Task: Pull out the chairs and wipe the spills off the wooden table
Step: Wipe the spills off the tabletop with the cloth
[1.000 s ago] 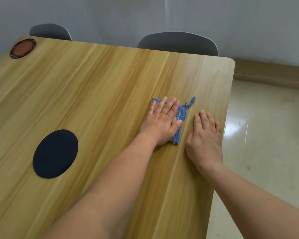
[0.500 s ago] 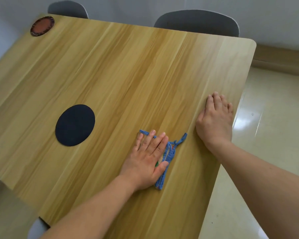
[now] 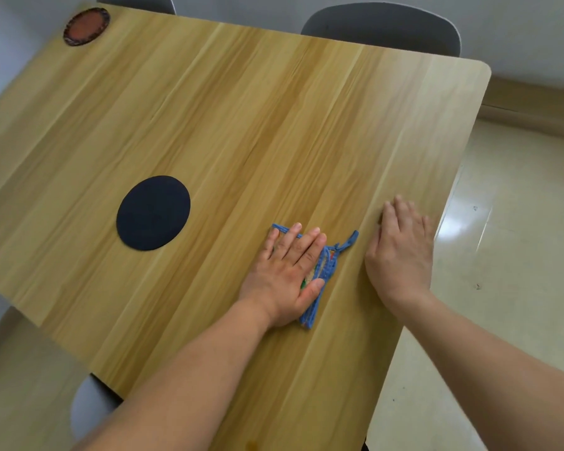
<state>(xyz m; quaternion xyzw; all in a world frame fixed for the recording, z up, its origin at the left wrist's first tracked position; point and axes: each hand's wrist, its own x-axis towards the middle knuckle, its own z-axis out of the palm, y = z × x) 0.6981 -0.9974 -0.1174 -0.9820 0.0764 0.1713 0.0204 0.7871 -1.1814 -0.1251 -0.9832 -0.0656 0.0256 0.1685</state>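
The wooden table [image 3: 241, 109] fills most of the head view. My left hand [image 3: 287, 271] lies flat with fingers spread on a blue-edged cloth [image 3: 328, 268], pressing it onto the table's right part. The hand covers most of the cloth, leaving only its right edge and a loop showing. My right hand [image 3: 399, 255] rests flat and open on the bare wood just right of the cloth, near the table's right edge. A grey chair [image 3: 381, 27] stands at the far side, and a second one [image 3: 137, 0] at the far left. A small amber spot [image 3: 251, 445] shows at the bottom edge.
A round black mat [image 3: 153, 212] lies left of my left hand. A round brown coaster [image 3: 86, 26] sits at the far left corner. A pale grey chair [image 3: 88, 408] pokes out under the near left edge. Glossy tiled floor [image 3: 518, 255] runs along the right.
My left hand dragged the cloth back toward me across the table, then slid it a little forward again. My right hand shifted along the right edge. The view tilted further down.
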